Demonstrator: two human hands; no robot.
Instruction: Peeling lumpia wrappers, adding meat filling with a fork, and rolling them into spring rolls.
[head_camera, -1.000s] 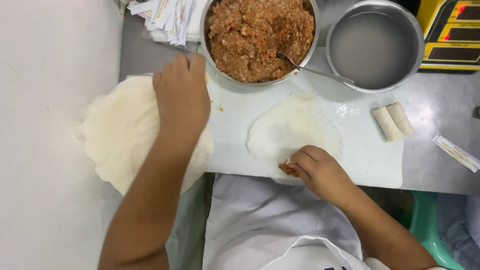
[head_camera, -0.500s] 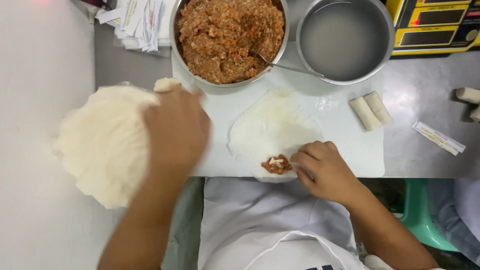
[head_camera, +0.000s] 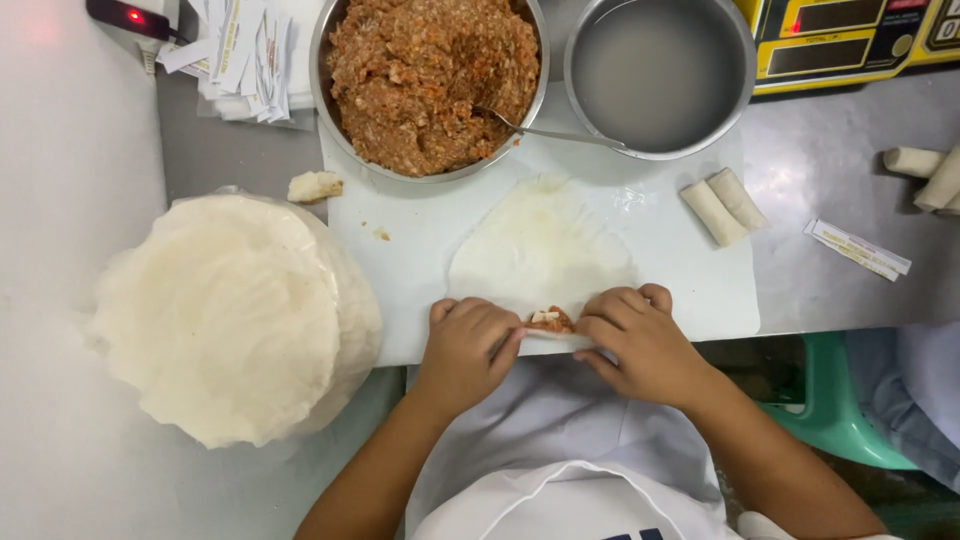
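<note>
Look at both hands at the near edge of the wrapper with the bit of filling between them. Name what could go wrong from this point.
The wrapper looks thin; the left hand and right hand pinching beside the filling may tear it. The filling sits at the very edge of the white board, so bits might drop off. The spoon handle juts out just beyond the wrapper; a reaching hand could knock it.

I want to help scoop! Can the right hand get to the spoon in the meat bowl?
Probably yes. The spoon's handle sticks out over the bowl's rim, with only the flat wrapper lying between it and the right hand. But that hand is busy pinching the wrapper's edge around the filling.
</note>
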